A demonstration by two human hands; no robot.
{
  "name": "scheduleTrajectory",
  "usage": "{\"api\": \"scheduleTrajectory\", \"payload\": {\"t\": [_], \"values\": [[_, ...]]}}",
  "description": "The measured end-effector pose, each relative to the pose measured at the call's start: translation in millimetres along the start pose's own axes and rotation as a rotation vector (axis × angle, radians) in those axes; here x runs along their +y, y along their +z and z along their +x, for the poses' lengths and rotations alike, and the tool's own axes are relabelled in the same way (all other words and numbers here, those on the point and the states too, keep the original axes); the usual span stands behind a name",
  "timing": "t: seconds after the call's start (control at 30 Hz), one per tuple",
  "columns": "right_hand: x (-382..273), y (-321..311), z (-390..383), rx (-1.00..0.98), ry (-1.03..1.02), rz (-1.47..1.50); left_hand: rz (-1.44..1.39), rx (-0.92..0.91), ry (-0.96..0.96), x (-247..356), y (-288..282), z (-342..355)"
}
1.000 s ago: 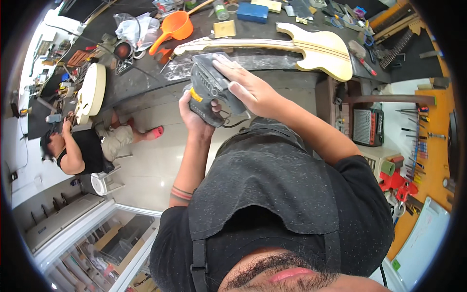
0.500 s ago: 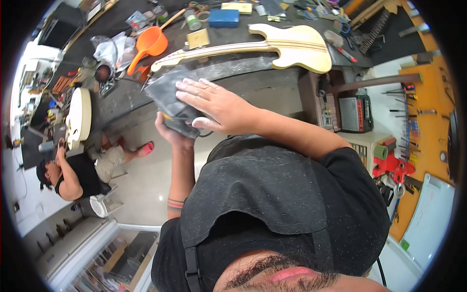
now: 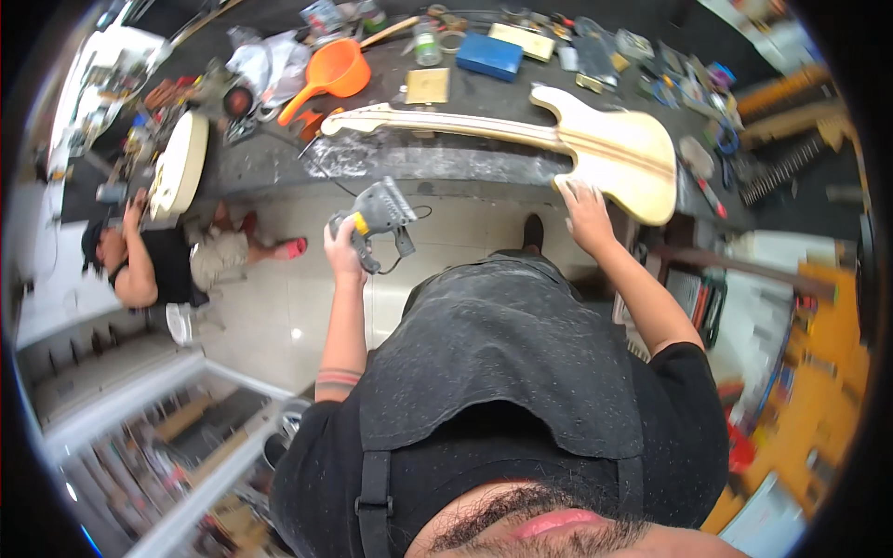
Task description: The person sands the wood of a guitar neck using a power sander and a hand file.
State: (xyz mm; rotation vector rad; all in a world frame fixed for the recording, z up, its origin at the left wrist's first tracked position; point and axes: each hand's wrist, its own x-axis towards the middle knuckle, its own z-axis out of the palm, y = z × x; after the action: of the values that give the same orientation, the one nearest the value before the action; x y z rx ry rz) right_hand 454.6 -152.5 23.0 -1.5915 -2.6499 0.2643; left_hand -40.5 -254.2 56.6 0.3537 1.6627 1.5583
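Observation:
My left hand (image 3: 344,249) grips a dark grey electric sander (image 3: 379,208) with a yellow part. It is held in the air in front of the bench, a cord hanging beside it. On the bench lies a pale wooden electric guitar (image 3: 625,153) without strings, its neck toward the left and its body on the right. My right hand (image 3: 586,216) rests its outstretched fingers on the near edge of the guitar's body, by the lower horn; it holds nothing.
Behind the guitar sit an orange dipper (image 3: 337,71), a blue box (image 3: 489,58), a clear jar (image 3: 427,45) and a small wooden square (image 3: 428,86). White dust marks the front of the workbench (image 3: 270,172). At left, another person (image 3: 153,265) sits beside a pale guitar body (image 3: 181,166).
My right hand has left the sander and moved right to the guitar body. The sander has turned in my left hand and dropped a little. The view has shifted.

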Motion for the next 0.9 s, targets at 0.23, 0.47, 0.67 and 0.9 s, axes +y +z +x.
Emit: {"api": "scheduleTrajectory", "payload": {"t": [0.23,0.47,0.67,0.9], "values": [[64.9,26.7,71.6,0.081,-0.416,-0.005,0.198,0.351,0.236,-34.4,36.1,-0.5],[72.6,-25.1,92.1,-0.007,-0.491,0.220,-0.014,0.515,0.194,-41.9,44.3,-16.2],[73.5,-124.6,122.5,-0.259,-0.365,0.176,-0.003,0.513,0.186,-43.7,45.4,0.0],[44.6,-197.5,181.9,-0.610,-0.241,0.393,-0.126,0.478,0.087,-15.8,29.2,8.8]]}}
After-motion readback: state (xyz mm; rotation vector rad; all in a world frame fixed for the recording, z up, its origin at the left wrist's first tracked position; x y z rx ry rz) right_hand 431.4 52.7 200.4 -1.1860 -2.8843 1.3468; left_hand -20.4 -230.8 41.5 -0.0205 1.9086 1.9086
